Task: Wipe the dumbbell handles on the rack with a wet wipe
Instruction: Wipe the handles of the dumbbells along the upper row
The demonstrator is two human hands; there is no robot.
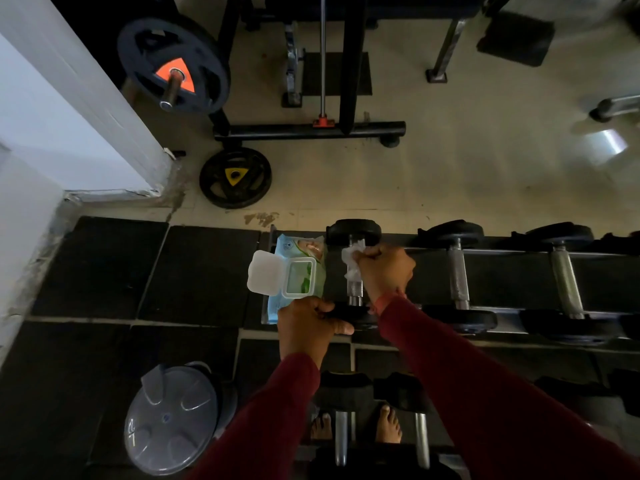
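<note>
- Looking down, I see a pale blue-green soft pack of wet wipes [298, 271] at the left end of the black metal dumbbell rack [512, 252], its white flip lid [265, 276] open; contents hidden.
- Pack print is too blurred to read.
- My right hand [384, 271] pinches a crumpled white wet wipe [352, 261] on the knurled steel handle [355, 289] of the leftmost black dumbbell [353, 231].
- My left hand [306, 325] has its fingers curled round that dumbbell's near black head [360, 315].

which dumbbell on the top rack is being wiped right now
The leftmost dumbbell, beside the wipes pack: the right hand holds a wet wipe on its handle.
</note>
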